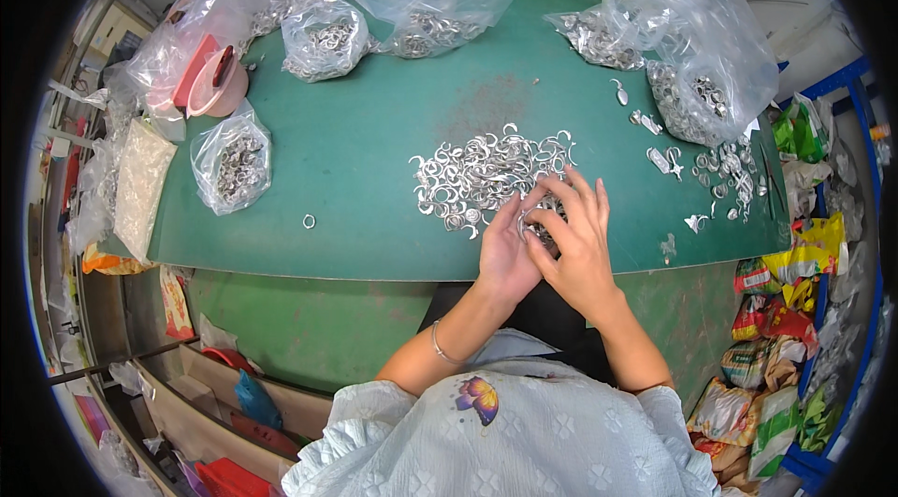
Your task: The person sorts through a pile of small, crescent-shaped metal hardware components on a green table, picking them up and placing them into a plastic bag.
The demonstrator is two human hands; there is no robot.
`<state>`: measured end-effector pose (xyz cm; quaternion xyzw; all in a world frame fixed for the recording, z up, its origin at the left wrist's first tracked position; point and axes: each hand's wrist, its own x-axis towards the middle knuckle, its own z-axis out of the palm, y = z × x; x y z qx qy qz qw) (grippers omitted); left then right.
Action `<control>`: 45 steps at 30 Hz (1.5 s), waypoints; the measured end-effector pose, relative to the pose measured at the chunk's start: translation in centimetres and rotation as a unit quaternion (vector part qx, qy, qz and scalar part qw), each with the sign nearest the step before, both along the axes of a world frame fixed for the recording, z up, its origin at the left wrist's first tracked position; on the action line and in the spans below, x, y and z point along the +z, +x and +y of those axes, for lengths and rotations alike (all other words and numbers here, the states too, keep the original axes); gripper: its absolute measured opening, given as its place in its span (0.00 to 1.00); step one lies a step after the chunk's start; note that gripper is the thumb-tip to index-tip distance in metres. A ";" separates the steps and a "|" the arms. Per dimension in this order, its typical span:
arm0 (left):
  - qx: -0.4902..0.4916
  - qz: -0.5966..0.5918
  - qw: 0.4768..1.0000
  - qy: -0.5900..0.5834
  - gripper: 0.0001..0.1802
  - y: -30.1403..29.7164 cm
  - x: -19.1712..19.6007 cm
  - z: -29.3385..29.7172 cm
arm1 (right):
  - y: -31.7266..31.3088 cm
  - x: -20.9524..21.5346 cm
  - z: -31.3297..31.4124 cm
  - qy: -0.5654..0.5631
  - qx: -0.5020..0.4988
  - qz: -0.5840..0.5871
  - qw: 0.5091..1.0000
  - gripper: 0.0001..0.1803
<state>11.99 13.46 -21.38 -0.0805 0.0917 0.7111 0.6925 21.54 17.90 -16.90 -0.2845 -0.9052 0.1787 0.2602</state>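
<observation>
Head view showed the left hand (503, 261) and right hand (578, 249) close together at the near side of a pile of curved silver-coloured pieces (482, 172) on the green tabletop (355, 142). The left palm was turned up, with the right fingers bent over it. Silver-coloured metal showed between the hands, but I could not tell whether either grip was clamped on a piece. One loose ring (309, 222) lay well apart to the left, near a clear bag (236, 166) of metal pieces; a pink tub (215, 102) stood behind that bag.
</observation>
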 end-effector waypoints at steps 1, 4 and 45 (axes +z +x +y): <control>0.005 0.007 1.000 0.004 0.28 0.2 -0.2 0.1 | -0.1 0.2 -0.2 0.008 0.000 -0.019 1.000 0.09; 0.013 0.011 1.000 0.016 0.27 0.1 -0.2 0.2 | 0.0 1.3 -0.3 0.022 0.011 -0.062 0.998 0.09; 0.022 -0.050 0.997 -0.059 0.14 1.0 -2.4 -0.3 | 2.7 -0.7 5.5 -0.347 -0.121 0.344 0.864 0.03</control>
